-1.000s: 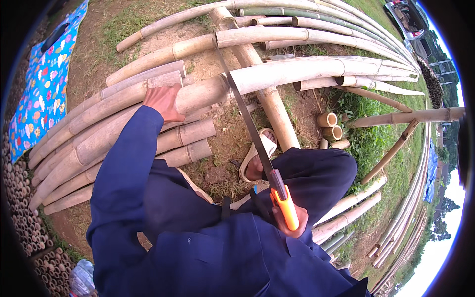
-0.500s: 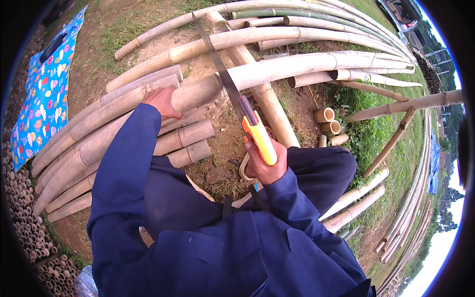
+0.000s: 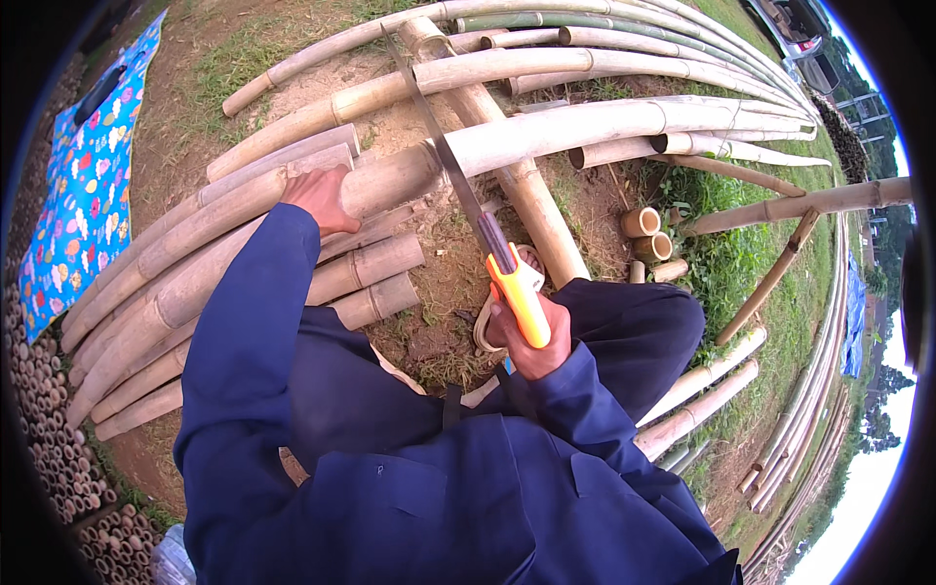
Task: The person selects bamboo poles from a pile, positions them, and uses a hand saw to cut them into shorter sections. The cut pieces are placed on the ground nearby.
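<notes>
My right hand (image 3: 538, 336) is wrapped round the orange-and-yellow handle of a handsaw (image 3: 517, 292). Its long dark blade points away from me and crosses the top of a thick pale bamboo pole (image 3: 390, 179), touching it just right of a joint. Left of the blade, my left hand (image 3: 324, 199) grips the same pole, thumb bent down over its near side; the other fingers are partly hidden. Cut bamboo lengths (image 3: 366, 270) lie side by side beneath and near that hand. A bamboo crosspiece (image 3: 538, 205) runs under the pole being cut.
More long poles (image 3: 673, 70) rest at the far side. Short bamboo cups (image 3: 641, 223) stand right of the crosspiece. A bamboo frame (image 3: 829, 203) rises at right. At left are a blue patterned sheet (image 3: 93, 175) and stacked bamboo pieces (image 3: 58, 444). My bent knees flank the ground before me.
My right hand has drawn the saw back toward me and slightly right, with the blade still across the pole. My left hand keeps its place on the bamboo.
</notes>
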`<act>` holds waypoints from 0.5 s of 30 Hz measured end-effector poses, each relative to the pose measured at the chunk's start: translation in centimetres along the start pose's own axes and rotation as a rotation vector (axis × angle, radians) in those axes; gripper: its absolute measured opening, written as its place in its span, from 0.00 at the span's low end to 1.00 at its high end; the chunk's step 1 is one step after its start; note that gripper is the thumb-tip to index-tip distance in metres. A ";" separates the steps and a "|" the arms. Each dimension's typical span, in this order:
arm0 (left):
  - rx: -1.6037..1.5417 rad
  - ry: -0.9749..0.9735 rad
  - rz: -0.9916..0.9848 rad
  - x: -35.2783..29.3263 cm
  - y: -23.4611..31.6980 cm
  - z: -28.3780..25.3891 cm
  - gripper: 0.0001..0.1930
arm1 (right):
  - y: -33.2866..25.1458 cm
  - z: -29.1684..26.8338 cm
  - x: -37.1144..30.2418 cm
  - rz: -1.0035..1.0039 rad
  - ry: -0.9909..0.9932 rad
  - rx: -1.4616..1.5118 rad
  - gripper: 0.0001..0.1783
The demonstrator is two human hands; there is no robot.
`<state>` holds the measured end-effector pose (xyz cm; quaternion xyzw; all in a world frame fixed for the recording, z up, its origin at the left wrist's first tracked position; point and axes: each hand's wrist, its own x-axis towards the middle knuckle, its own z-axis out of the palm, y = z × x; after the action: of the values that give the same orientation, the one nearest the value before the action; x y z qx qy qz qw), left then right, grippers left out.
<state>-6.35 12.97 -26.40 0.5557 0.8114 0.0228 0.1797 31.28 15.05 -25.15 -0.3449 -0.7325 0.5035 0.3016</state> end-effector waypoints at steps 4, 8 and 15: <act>0.005 -0.008 -0.026 -1.0 -1.1 0.7 0.42 | -1.6 -5.3 -9.9 0.022 -0.099 -0.185 0.14; 0.021 -0.011 -0.019 -0.5 0.0 0.4 0.44 | -2.7 -1.6 -2.4 0.093 0.014 0.027 0.09; 0.007 0.017 0.016 -0.3 -0.5 0.4 0.40 | -2.2 -1.3 -2.8 0.153 -0.017 -0.004 0.09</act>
<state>-6.61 12.40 -26.79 0.5626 0.8085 0.0262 0.1707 33.54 12.88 -22.91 -0.3961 -0.7075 0.5266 0.2554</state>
